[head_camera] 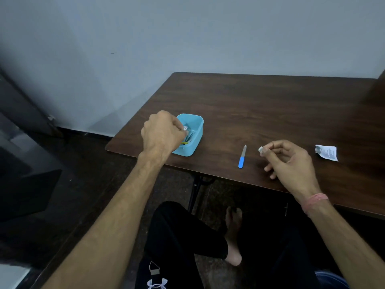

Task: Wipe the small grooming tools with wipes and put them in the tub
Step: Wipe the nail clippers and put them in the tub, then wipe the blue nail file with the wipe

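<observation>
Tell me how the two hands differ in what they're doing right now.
The left hand reaches over the blue tub near the table's left corner, fingers curled around a small tool I can't make out; the right hand hovers over bare table, pinching a small white wipe. The left shows its back, the right is turned sideways, with a pink band on its wrist. Both hold something small.

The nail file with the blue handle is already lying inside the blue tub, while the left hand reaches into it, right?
Not quite. The head view shows the nail file lying on the table, between the tub and the right hand, not inside the tub. The left hand does reach into the tub, holding a small metal tool.
</observation>
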